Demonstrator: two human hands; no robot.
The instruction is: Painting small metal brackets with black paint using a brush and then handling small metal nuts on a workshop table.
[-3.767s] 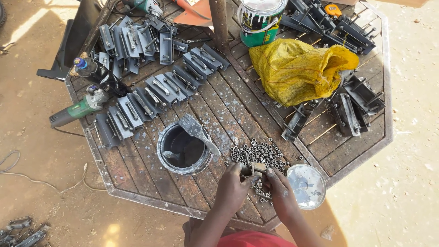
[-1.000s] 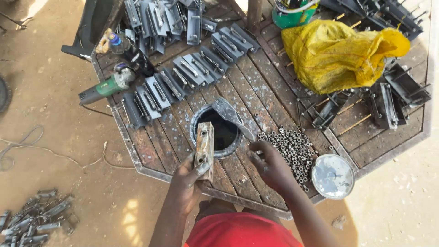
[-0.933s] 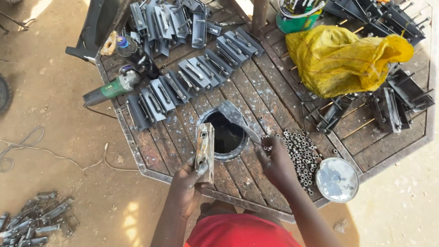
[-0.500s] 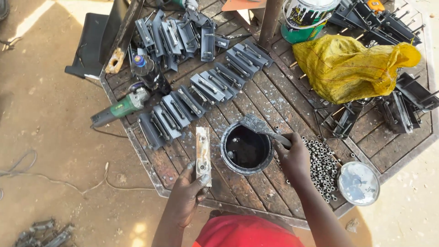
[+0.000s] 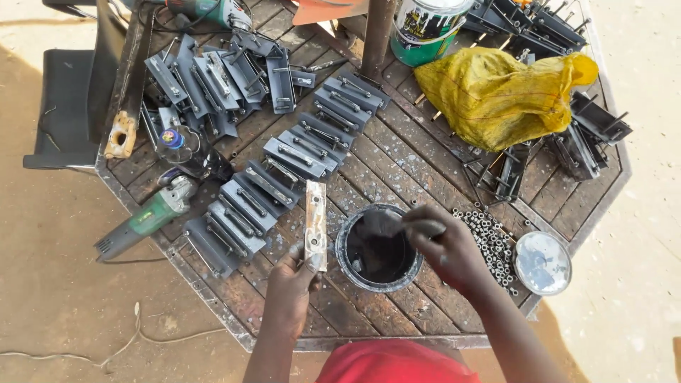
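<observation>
Many painted pieces: dark grey metal brackets (image 5: 245, 206) lie in overlapping rows across the left and middle of the slatted worktable (image 5: 397, 159); by their even dark coat I judge these finished.
Far left: a green angle grinder (image 5: 145, 220) rests at the table's edge, untouched, with a black chair (image 5: 67, 106) just beyond it.
Left hand: the left hand (image 5: 291, 280) is clenched round the lower end of one flat metal bracket (image 5: 316, 223), holding it upright on the slats, just left of the paint can.
Bracket in hand: its face looks pale and rust-streaked, not dark like the rows beside it, so I judge it not yet coated.
Paint can: a round black can of paint (image 5: 378, 248) stands open near the front edge, between the two hands.
Right hand: the right hand (image 5: 443, 248) reaches over the can's rim, fingers pinched on something dark at the paint; whether it is a brush or a rag I cannot tell.
Nuts: a scatter of small steel nuts (image 5: 489, 241) lies just right of that hand, beside a round silvery lid (image 5: 543, 262).
Right side: more dark brackets (image 5: 589, 135) are piled round a yellow sack (image 5: 500, 96); painted or bare is hard to judge.
Back: a green paint tin (image 5: 429, 28) stands by a post.
</observation>
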